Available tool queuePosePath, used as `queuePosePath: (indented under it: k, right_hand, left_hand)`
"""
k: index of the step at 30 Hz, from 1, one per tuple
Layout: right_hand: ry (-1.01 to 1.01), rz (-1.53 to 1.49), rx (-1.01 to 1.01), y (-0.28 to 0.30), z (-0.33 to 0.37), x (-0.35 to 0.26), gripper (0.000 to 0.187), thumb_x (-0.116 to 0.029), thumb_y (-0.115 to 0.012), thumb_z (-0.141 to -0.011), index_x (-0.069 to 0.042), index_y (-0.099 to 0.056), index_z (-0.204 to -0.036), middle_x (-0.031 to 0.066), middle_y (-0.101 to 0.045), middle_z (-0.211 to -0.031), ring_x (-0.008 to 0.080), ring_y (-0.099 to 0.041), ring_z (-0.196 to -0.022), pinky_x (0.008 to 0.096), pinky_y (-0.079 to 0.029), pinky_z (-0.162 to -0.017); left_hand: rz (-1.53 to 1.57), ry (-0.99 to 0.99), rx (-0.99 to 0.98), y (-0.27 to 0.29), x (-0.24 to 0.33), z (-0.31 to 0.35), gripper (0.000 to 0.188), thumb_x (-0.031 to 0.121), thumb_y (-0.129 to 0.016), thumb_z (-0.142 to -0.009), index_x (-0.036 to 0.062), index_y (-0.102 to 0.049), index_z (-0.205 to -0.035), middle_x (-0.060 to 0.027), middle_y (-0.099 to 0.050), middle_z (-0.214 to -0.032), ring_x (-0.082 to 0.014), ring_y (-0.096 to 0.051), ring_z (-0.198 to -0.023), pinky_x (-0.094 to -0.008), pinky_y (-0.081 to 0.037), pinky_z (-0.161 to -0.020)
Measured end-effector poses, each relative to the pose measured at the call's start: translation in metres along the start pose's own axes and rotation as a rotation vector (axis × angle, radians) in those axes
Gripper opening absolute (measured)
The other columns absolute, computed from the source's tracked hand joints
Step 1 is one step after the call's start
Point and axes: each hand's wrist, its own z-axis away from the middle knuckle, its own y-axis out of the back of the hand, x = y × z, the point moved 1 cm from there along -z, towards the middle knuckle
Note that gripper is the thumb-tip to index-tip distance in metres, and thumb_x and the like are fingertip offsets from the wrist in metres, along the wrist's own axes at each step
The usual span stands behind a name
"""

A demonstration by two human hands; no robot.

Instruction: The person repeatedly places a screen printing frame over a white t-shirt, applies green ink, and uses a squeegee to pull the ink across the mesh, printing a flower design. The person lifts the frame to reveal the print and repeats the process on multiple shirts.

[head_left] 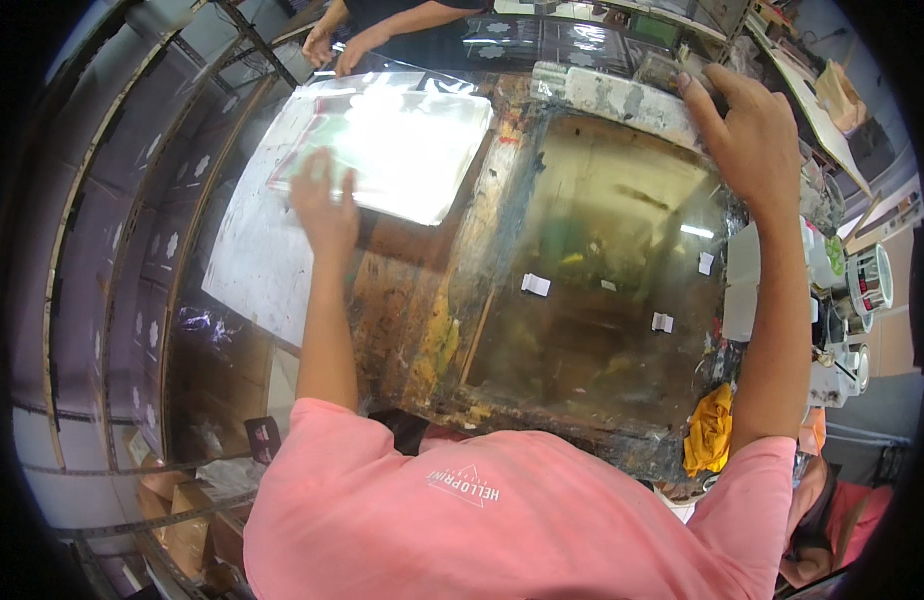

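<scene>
A stack of clear, glossy plastic sheets (422, 150) shines under a bright reflection at the far left. My left hand (325, 195) is on its left part, fingers spread and smeared by motion. Much higher and closer, my right hand (752, 130) is at the right end of a worn grey-white frame bar (622, 100). Its thumb lies against the bar and its bent fingers curl beyond, partly hidden. Below the bar lies a shiny, brownish glass-like panel (592, 270). Small white tabs (536, 285) are stuck to the panel.
A white board (252, 265) lies under the sheets. Purple-grey rack shelves (132, 260) stand left. A yellow cloth (709, 430) hangs at the panel's near right corner, with tubs (870, 278) farther right. Across the table, another person's hands (347, 50) are near the sheets.
</scene>
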Motion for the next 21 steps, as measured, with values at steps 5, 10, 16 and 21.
queuePosePath:
  k: [5, 10, 16, 21]
  right_hand:
    - [0.016, -0.032, 0.008, -0.003, -0.007, 0.003, 0.053, -0.054, -0.058, -0.101, -0.004, -0.075, -0.101, 0.0179, -0.073, -0.092, 0.0397, -0.069, -0.092, 0.0485, -0.047, -0.083]
    - [0.041, -0.006, 0.069, -0.004, -0.001, 0.0, 0.05, -0.051, -0.058, -0.103, -0.003, -0.072, -0.097, 0.0201, -0.071, -0.087, 0.041, -0.067, -0.089, 0.0481, -0.047, -0.083]
    - [0.043, -0.031, 0.07, -0.006, -0.002, 0.002, 0.052, -0.051, -0.059, -0.103, -0.002, -0.075, -0.101, 0.0177, -0.073, -0.09, 0.0397, -0.067, -0.09, 0.0487, -0.047, -0.084]
    - [0.025, -0.021, 0.032, -0.003, -0.005, 0.003, 0.048, -0.048, -0.06, -0.1, -0.002, -0.074, -0.102, 0.0189, -0.072, -0.084, 0.0382, -0.069, -0.086, 0.0491, -0.047, -0.082]
  left_hand:
    - [-0.095, -0.092, -0.475, -0.014, 0.043, 0.031, 0.053, 0.041, -0.049, -0.111, 0.0112, -0.056, -0.154, -0.0119, -0.048, -0.165, -0.0391, -0.038, -0.155, -0.0629, -0.012, -0.13]
    - [-0.063, -0.016, -0.556, -0.023, 0.04, 0.027, 0.051, 0.041, -0.044, -0.112, 0.0089, -0.061, -0.148, -0.0138, -0.057, -0.157, -0.0387, -0.047, -0.149, -0.0685, -0.01, -0.128]
    - [0.205, 0.049, -0.524, -0.009, 0.034, -0.027, 0.044, 0.036, -0.046, -0.112, 0.0063, -0.073, -0.13, -0.0145, -0.071, -0.138, -0.0356, -0.058, -0.139, -0.06, -0.014, -0.13]
    - [0.22, -0.164, -0.794, 0.023, 0.156, -0.028, 0.04, 0.033, -0.051, -0.112, 0.0052, -0.074, -0.129, -0.0173, -0.071, -0.133, -0.0359, -0.063, -0.13, -0.0577, -0.026, -0.127]
